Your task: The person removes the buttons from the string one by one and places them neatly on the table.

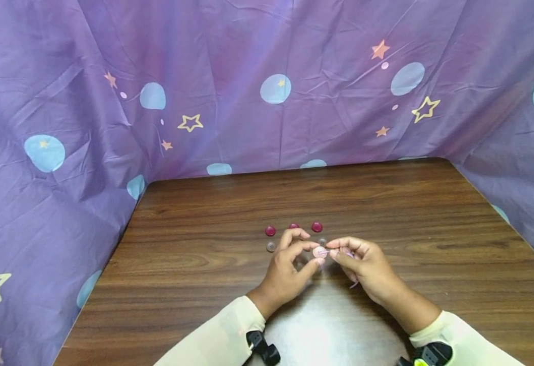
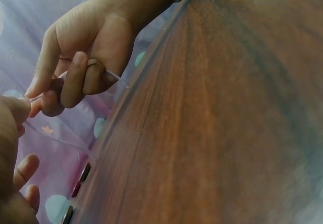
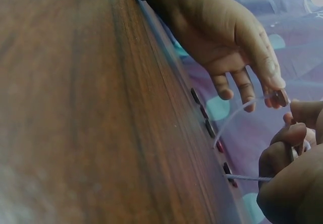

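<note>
Between thumb and index finger, my left hand (image 1: 284, 270) pinches a pale pink round button (image 1: 319, 252) above the table, its other fingers spread. A thin purple string (image 3: 233, 114) runs at the button's face, and a loose length hangs down from it in the right wrist view. My right hand (image 1: 371, 268) pinches the string close to the button with thumb and index finger. More of the string passes between its curled fingers, with a tail (image 1: 354, 285) sticking out below. The fingertips of both hands nearly meet. Whether the string passes through a hole is too small to tell.
Just beyond the hands lie maroon buttons (image 1: 270, 231) in a row, one partly behind the left hand. Nearer are greyish see-through buttons (image 1: 271, 246), one partly covered by the right fingers. The wooden table (image 1: 193, 244) is bordered by purple cloth (image 1: 230, 66) with stars.
</note>
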{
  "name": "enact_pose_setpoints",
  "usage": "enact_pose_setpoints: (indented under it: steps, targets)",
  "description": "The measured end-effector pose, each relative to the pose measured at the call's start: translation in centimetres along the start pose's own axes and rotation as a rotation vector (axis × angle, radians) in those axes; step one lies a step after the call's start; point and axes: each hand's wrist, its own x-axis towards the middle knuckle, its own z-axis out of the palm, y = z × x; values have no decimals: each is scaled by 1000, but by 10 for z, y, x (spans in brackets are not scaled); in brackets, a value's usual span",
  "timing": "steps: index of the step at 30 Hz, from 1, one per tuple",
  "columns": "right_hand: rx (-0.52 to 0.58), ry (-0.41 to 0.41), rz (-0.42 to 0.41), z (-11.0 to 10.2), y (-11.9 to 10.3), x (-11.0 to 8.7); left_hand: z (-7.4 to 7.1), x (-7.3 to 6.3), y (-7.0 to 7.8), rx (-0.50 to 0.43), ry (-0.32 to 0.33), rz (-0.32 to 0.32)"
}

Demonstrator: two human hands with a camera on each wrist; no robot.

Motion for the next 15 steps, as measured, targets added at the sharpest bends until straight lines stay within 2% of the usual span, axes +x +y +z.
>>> enact_pose_setpoints:
  steps: [7,15]
  targets:
    - [-16,23,3,0,0,0,1,0,-2,5,6,1]
    - [-130,31,9,0,-1,0,0,-1,-1,-1,-9,-13]
